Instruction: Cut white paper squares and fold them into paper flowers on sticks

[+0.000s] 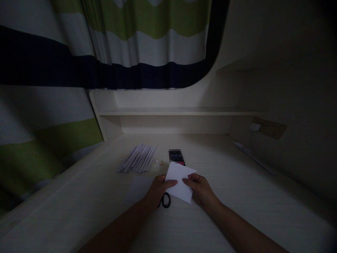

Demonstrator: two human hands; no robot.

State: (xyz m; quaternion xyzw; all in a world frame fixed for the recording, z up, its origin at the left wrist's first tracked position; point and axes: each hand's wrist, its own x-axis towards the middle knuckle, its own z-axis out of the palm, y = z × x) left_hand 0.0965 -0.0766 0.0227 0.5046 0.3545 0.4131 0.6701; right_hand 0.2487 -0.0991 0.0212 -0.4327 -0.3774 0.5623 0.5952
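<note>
Between my two hands is a piece of white paper, raised above the desk and tilted. My left hand grips its left side, with the thumb lying across the front. On the right side, my right hand pinches the sheet between thumb and fingers. Black scissors lie under my left wrist; only the handle loops show. Another white sheet rests flat on the desk to the left, partly covered by my left hand and forearm.
A bundle of rolled paper sticks lies at the back left, beside small pale pieces. Behind the paper is a dark, blurred device. A shelf spans the back, a socket strip is on the right wall, and curtains hang behind.
</note>
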